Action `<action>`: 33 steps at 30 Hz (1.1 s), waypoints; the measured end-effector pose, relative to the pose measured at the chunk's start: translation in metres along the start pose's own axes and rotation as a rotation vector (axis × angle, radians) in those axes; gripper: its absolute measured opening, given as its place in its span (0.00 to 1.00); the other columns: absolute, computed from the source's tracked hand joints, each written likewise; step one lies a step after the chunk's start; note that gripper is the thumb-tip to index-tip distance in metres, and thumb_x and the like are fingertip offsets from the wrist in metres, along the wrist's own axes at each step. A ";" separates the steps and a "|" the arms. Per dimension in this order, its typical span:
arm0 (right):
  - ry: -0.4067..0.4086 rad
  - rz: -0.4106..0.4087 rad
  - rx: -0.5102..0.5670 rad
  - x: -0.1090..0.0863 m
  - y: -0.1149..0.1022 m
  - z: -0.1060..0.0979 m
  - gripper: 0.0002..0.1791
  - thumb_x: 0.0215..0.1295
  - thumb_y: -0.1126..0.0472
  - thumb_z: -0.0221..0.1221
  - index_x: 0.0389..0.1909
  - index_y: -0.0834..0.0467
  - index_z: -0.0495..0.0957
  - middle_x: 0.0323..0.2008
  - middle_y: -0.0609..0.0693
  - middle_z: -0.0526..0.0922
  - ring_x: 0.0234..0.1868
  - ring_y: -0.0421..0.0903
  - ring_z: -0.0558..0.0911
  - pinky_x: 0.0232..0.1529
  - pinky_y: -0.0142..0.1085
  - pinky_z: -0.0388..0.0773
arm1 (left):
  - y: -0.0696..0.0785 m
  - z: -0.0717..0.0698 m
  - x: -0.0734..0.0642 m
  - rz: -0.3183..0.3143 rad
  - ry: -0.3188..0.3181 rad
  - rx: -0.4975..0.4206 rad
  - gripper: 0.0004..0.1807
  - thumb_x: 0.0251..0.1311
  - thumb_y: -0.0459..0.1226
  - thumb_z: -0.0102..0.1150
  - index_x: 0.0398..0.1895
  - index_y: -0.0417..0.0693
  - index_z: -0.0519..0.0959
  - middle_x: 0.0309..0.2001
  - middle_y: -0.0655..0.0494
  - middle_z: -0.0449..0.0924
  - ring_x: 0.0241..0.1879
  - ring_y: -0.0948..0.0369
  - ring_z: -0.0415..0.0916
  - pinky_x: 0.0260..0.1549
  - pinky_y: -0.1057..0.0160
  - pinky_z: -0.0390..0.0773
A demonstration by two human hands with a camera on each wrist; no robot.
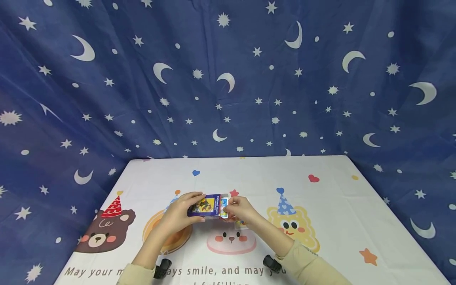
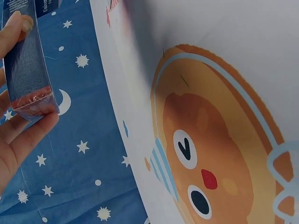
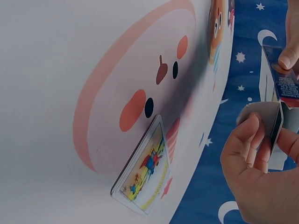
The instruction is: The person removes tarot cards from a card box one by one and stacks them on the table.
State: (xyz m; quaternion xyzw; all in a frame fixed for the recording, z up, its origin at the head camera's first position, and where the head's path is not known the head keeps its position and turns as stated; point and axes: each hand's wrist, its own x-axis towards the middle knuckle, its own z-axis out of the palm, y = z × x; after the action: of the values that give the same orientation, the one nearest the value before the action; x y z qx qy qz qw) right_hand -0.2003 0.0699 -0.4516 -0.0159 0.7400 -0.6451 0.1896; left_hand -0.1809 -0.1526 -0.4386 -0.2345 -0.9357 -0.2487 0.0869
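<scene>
My left hand [image 1: 181, 210] grips a dark blue tarot card box [image 1: 204, 205] with a yellow picture panel and the words "Universal Waite". In the left wrist view, thumb and fingers hold the box [image 2: 29, 65] by its sides, its reddish end wrapped in clear film. At the box's open right end, my right hand [image 1: 243, 209] pinches a white-bordered picture card [image 1: 223, 206] partly out of the box. The right wrist view shows the thumb and fingers on opposite sides there, beside a pale flap [image 3: 261, 114]. Below the hands a small stack of picture cards [image 3: 145, 172] lies face up.
The white tablecloth [image 1: 256, 170] bears printed cartoon faces, among them a brown bear [image 1: 107, 233], and lettering. A dark blue curtain [image 1: 199, 99] with moons and stars hangs behind the table and at its sides. Black wrist cameras [image 1: 162, 269] sit at both cuffs.
</scene>
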 end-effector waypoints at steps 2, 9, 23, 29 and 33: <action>0.009 0.003 -0.002 -0.001 -0.001 0.000 0.05 0.55 0.70 0.57 0.28 0.61 0.69 0.18 0.45 0.75 0.17 0.35 0.72 0.19 0.24 0.74 | -0.001 -0.001 -0.002 -0.004 -0.003 0.004 0.37 0.42 0.45 0.74 0.60 0.48 0.75 0.61 0.49 0.72 0.61 0.47 0.70 0.55 0.45 0.74; 0.005 0.047 0.066 -0.003 0.001 -0.006 0.05 0.56 0.68 0.55 0.26 0.59 0.69 0.22 0.48 0.77 0.18 0.36 0.76 0.20 0.24 0.76 | -0.001 -0.004 0.001 0.006 -0.006 0.033 0.37 0.42 0.46 0.74 0.60 0.49 0.74 0.61 0.50 0.73 0.61 0.48 0.70 0.55 0.45 0.74; -0.005 0.087 0.153 -0.005 -0.002 -0.021 0.04 0.57 0.67 0.53 0.32 0.64 0.70 0.24 0.49 0.73 0.21 0.37 0.75 0.23 0.23 0.78 | 0.000 -0.012 0.004 -0.002 -0.013 0.058 0.38 0.41 0.47 0.74 0.61 0.49 0.74 0.61 0.49 0.72 0.61 0.48 0.70 0.53 0.44 0.75; 0.009 0.090 0.151 -0.010 -0.005 -0.030 0.13 0.59 0.66 0.52 0.42 0.71 0.70 0.28 0.54 0.78 0.21 0.37 0.79 0.24 0.24 0.79 | -0.001 -0.015 0.003 0.011 0.010 0.052 0.38 0.40 0.46 0.75 0.59 0.48 0.75 0.60 0.49 0.73 0.60 0.47 0.71 0.53 0.44 0.75; 0.021 0.088 0.156 -0.012 -0.006 -0.036 0.12 0.60 0.66 0.51 0.42 0.70 0.70 0.27 0.51 0.78 0.21 0.37 0.80 0.24 0.24 0.79 | -0.002 -0.017 0.002 0.004 0.009 0.060 0.38 0.41 0.47 0.74 0.60 0.48 0.74 0.61 0.49 0.73 0.61 0.47 0.70 0.53 0.43 0.74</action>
State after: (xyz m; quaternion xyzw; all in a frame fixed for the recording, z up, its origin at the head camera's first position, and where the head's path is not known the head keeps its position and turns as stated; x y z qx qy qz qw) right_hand -0.2011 0.1066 -0.4393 0.0383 0.6896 -0.6918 0.2107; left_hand -0.1826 -0.1618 -0.4245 -0.2325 -0.9420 -0.2211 0.0985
